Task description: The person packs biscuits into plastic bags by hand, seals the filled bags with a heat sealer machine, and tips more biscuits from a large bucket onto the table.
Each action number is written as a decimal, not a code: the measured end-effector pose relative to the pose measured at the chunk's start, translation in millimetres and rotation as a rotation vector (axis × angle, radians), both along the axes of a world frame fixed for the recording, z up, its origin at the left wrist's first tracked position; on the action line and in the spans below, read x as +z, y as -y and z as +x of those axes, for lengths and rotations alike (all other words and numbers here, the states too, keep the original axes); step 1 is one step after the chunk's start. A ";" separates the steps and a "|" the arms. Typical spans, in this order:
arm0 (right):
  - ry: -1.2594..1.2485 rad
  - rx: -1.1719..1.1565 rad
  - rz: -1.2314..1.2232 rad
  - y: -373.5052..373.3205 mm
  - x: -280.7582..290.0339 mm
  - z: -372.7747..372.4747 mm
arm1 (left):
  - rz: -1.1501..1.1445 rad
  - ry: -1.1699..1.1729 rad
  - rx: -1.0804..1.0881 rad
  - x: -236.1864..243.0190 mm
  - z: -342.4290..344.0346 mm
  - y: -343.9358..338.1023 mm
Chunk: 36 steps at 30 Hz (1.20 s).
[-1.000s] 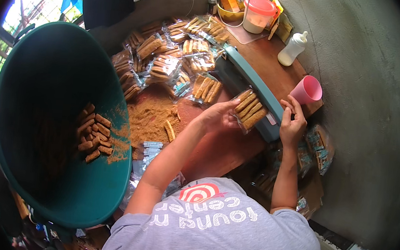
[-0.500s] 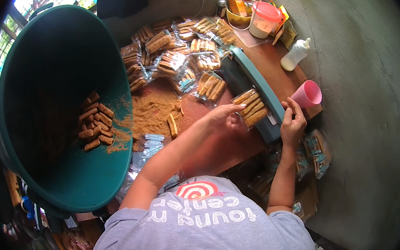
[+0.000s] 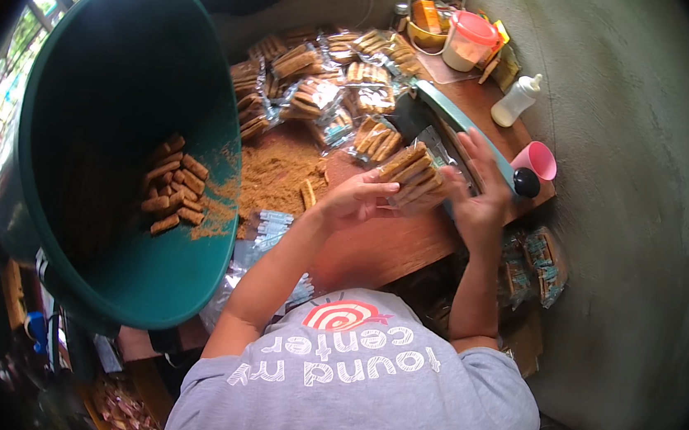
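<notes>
Packet of brown sticks (image 3: 411, 176) is held tilted above the reddish surface (image 3: 382, 252), the sticks' long axis slanting from lower left to upper right, upper ends toward a teal-armed device (image 3: 446, 109). Of the hands, the left hand (image 3: 363, 196) pinches the packet's left side between thumb and fingers. The right hand (image 3: 479, 196) is open, fingers extended, at the packet's right side; whether it touches is unclear. Beyond lie brown crumbs (image 3: 278, 175), then heaped filled packets (image 3: 310, 96).
</notes>
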State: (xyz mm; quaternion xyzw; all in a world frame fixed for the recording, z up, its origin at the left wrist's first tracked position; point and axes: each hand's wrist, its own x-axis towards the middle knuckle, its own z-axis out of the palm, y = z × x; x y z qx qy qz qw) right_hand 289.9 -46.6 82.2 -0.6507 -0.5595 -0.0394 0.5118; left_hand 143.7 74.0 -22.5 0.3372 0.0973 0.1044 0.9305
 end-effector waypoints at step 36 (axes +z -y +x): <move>0.358 0.695 -0.413 -61.0 -139.6 -138.5 | 1.056 -0.811 0.839 0.2 -176.3 53.4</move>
